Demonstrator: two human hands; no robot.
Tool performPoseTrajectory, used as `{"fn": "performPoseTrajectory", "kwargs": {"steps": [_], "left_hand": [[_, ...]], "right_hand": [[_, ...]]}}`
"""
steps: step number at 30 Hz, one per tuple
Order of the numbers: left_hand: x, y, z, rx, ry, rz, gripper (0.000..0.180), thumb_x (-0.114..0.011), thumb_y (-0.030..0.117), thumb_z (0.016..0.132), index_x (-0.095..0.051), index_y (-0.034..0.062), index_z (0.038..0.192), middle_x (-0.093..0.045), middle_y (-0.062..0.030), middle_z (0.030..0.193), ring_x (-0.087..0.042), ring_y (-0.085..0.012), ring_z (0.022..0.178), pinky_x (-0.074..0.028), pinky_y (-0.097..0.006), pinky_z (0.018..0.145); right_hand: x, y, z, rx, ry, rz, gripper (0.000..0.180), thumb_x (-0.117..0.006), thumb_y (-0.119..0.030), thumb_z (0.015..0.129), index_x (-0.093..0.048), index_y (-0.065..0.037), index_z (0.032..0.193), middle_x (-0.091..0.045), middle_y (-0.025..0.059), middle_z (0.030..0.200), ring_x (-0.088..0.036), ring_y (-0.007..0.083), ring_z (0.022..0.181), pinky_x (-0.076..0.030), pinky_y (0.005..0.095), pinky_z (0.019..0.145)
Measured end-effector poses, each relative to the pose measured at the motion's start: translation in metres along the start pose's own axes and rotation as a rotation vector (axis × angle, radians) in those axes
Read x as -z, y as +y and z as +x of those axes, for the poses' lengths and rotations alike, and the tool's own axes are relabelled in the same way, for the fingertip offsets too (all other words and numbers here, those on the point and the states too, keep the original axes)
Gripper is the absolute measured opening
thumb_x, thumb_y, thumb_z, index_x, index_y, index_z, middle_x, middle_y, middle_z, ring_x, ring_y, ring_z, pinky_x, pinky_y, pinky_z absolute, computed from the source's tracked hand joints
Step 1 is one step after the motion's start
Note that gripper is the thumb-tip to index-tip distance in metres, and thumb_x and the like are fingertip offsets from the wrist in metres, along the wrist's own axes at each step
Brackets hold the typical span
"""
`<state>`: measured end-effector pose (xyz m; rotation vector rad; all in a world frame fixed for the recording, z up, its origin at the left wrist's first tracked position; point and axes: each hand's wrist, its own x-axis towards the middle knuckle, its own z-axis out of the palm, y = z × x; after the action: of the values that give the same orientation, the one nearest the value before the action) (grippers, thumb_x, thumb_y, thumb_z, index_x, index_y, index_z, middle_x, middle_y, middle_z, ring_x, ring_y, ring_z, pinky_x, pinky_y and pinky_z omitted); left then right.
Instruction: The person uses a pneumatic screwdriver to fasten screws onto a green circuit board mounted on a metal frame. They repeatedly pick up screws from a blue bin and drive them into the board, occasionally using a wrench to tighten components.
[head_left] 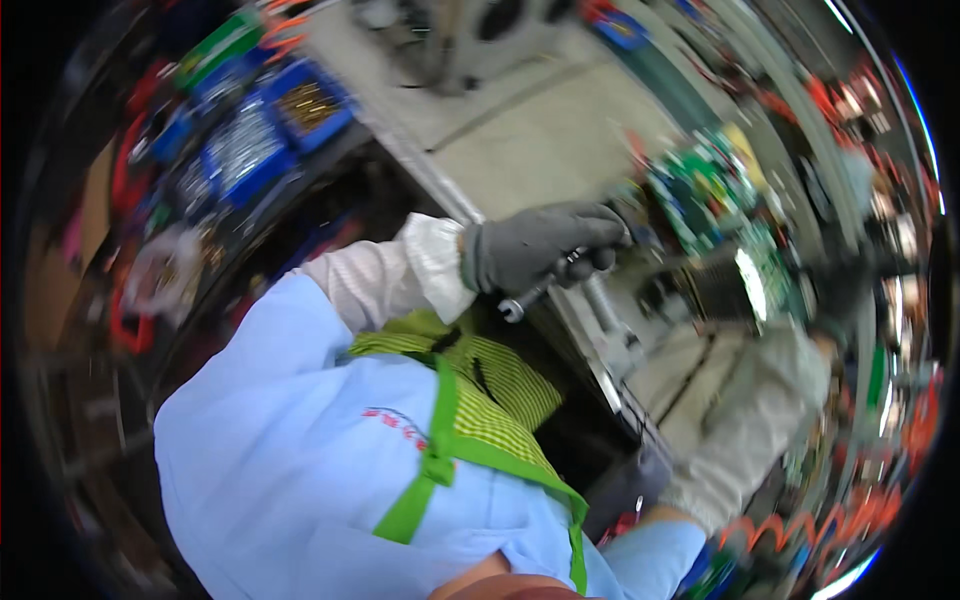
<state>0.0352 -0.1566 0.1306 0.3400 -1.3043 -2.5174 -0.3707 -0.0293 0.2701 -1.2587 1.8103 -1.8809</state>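
Note:
My left hand [540, 246], in a grey glove, is closed around a metal wrench [513, 309], whose end sticks out below the fingers toward my apron. It is over the front edge of the workbench, beside a metal fixture [606, 310]. My right arm, in a pale sleeve cover, stretches far to the right. At its end my right hand [842, 292], in a dark glove, is smeared by motion, and its fingers cannot be made out. Between the hands lies a green circuit board [705, 190] with a dark, shiny part [738, 285] near it.
Blue bins hold brass-coloured screws [306, 106] and silver parts [243, 146] at the far left. A grey machine [490, 40] stands on the bench's [540, 140] far side. Orange coiled hoses [810, 535] hang at the lower right. A clear plastic bag [165, 270] is at left.

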Motion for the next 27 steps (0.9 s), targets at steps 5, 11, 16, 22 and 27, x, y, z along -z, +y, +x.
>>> {"fn": "performPoseTrajectory", "kwargs": {"steps": [5, 11, 16, 22, 27], "left_hand": [[0.152, 0.045, -0.128, -0.227, 0.754, 0.541, 0.026, -0.053, 0.023, 0.091, -0.058, 0.0032, 0.106, -0.053, 0.0001, 0.077, -0.049, -0.0059, 0.063, -0.041, -0.023, 0.054], [0.289, -0.003, -0.243, -0.172, 0.938, 1.929, 0.031, -0.055, 0.025, 0.088, -0.056, 0.0077, 0.114, -0.060, -0.0189, 0.099, -0.062, -0.0370, 0.085, -0.050, -0.044, 0.071], [0.292, -0.029, -0.246, 0.166, 1.033, 1.861, 0.044, -0.058, 0.031, 0.087, -0.049, 0.0102, 0.124, -0.057, -0.0181, 0.102, -0.060, -0.0370, 0.088, -0.049, -0.045, 0.074], [0.296, -0.026, -0.258, -0.171, 1.054, 1.852, 0.046, -0.058, 0.030, 0.087, -0.048, 0.0109, 0.127, -0.057, -0.0179, 0.105, -0.058, -0.0366, 0.091, -0.048, -0.045, 0.077], [0.291, -0.024, -0.262, -0.200, 1.080, 1.810, 0.039, -0.054, 0.023, 0.088, -0.049, 0.0111, 0.125, -0.057, -0.0184, 0.104, -0.060, -0.0360, 0.089, -0.049, -0.043, 0.077]], "right_hand": [[0.027, 0.006, 0.006, -0.093, -0.079, 0.137, 0.044, -0.047, -0.034, 0.093, -0.052, -0.006, 0.126, -0.060, 0.0080, 0.084, -0.054, 0.0114, 0.067, -0.046, 0.0258, 0.062], [-0.006, -0.002, -0.003, 0.046, 0.135, -0.061, 0.049, -0.053, -0.036, 0.090, -0.052, -0.003, 0.125, -0.061, 0.0096, 0.083, -0.051, 0.0101, 0.063, -0.042, 0.0243, 0.058], [-0.025, -0.013, -0.014, 0.050, 0.125, -0.093, 0.046, -0.055, -0.032, 0.089, -0.053, -0.001, 0.122, -0.060, 0.0083, 0.079, -0.048, 0.0086, 0.059, -0.038, 0.0224, 0.054], [-0.055, -0.018, -0.018, 0.115, 0.178, -0.082, 0.041, -0.055, -0.030, 0.090, -0.054, 0.001, 0.116, -0.054, 0.0040, 0.070, -0.038, 0.0048, 0.048, -0.030, 0.0200, 0.044], [-0.054, -0.017, -0.015, 0.036, 0.064, -0.069, 0.045, -0.056, -0.032, 0.089, -0.051, 0.002, 0.117, -0.055, 0.0047, 0.069, -0.038, 0.0041, 0.047, -0.030, 0.0194, 0.044]]}}
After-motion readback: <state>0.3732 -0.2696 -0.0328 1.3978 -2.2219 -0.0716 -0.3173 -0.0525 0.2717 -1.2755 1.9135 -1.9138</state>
